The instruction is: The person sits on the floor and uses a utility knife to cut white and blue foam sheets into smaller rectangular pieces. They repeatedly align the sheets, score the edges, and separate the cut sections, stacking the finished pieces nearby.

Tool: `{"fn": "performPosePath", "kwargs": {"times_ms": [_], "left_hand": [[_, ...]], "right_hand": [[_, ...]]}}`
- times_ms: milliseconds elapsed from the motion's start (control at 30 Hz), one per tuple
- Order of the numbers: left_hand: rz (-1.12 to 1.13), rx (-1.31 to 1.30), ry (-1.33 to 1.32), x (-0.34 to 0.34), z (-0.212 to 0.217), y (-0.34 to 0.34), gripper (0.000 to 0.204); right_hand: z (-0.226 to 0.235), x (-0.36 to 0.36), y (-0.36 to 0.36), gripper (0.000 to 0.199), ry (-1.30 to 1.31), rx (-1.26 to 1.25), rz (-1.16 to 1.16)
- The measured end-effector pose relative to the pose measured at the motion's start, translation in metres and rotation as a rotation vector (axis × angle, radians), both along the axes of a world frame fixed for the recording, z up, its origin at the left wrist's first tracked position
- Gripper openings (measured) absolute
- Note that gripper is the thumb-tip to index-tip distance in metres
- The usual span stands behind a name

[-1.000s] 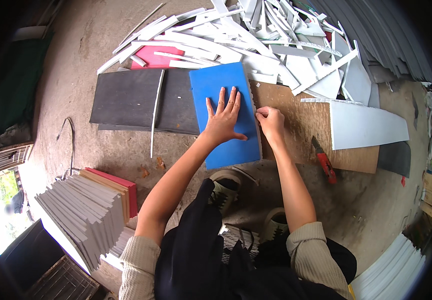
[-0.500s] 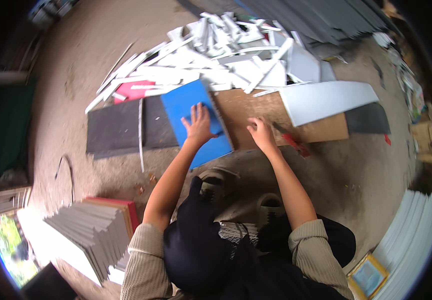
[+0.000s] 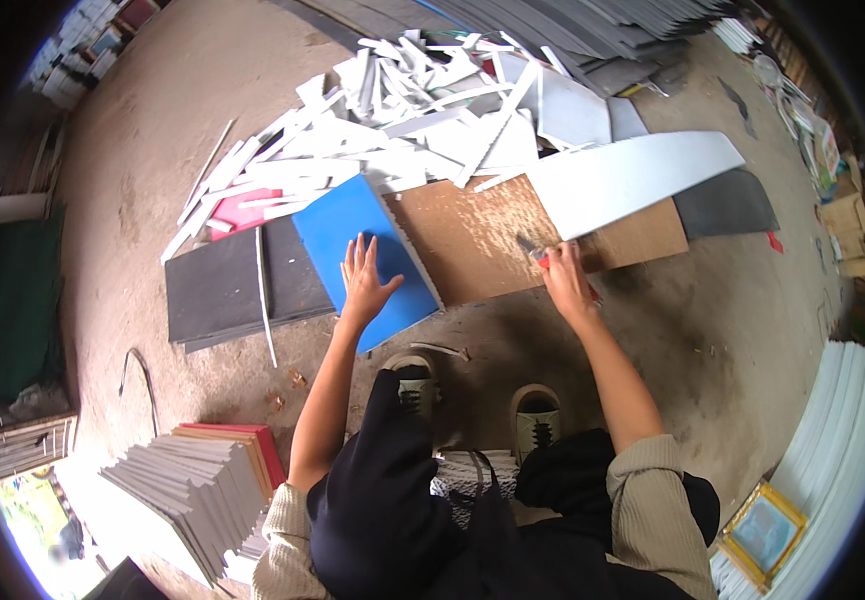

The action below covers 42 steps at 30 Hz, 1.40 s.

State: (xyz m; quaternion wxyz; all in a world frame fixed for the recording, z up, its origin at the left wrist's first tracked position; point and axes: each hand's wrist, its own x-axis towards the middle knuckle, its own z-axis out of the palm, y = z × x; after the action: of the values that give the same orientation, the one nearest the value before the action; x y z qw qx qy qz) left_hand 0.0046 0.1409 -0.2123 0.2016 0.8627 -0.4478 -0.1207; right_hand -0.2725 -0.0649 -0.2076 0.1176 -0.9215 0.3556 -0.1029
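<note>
My left hand point(image 3: 365, 284) lies flat with fingers spread on a blue foam-like sheet point(image 3: 341, 222), which rests slanted across a dark grey sheet point(image 3: 218, 285) and a brown board point(image 3: 458, 235). Over the board, my right hand point(image 3: 570, 282) is closed around a red-handled knife point(image 3: 541, 257). Its greyish blade end points up and left, over the board's scuffed patch, and most of the handle is hidden by my fingers. A large white curved sheet point(image 3: 633, 180) covers the board's far right part.
Beyond the boards lies a heap of white offcuts point(image 3: 403, 125). Dark sheets point(image 3: 573, 40) are stacked at the back right. Upright grey panels point(image 3: 188, 490) stand at lower left, white panels point(image 3: 833, 440) at lower right with a yellow-framed picture point(image 3: 765, 535) against them.
My right hand has moved right and closed on the red-handled knife, which lay on the board's near edge and now points left over it. My left hand stays on the blue sheet.
</note>
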Motion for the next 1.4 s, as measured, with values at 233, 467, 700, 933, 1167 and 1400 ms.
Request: {"fn": "performPosePath", "kwargs": {"times_ms": [233, 467, 700, 933, 1167, 1400], "left_hand": [[0.462, -0.118, -0.054, 0.016, 0.003, 0.047, 0.086], [0.370, -0.235, 0.290, 0.023, -0.003, 0.041, 0.104], [0.333, -0.073, 0.199, 0.031, 0.004, 0.047, 0.105], [0.346, -0.035, 0.264, 0.037, 0.003, 0.050, 0.109], [0.066, 0.056, -0.055, 0.050, 0.029, 0.005, 0.123], [-0.152, 0.268, 0.061, 0.068, 0.005, -0.043, 0.135]], "right_hand": [[0.014, 0.120, 0.058, 0.037, -0.250, 0.708, -0.195], [-0.033, 0.171, 0.063, 0.024, -0.337, 0.832, -0.174], [-0.023, 0.178, 0.069, 0.018, -0.378, 0.910, -0.172], [-0.021, 0.184, 0.073, 0.016, -0.347, 0.925, -0.182], [0.017, 0.227, 0.051, 0.039, -0.093, 0.529, 0.044], [0.024, 0.289, 0.024, 0.033, 0.222, 0.371, 0.149]]}}
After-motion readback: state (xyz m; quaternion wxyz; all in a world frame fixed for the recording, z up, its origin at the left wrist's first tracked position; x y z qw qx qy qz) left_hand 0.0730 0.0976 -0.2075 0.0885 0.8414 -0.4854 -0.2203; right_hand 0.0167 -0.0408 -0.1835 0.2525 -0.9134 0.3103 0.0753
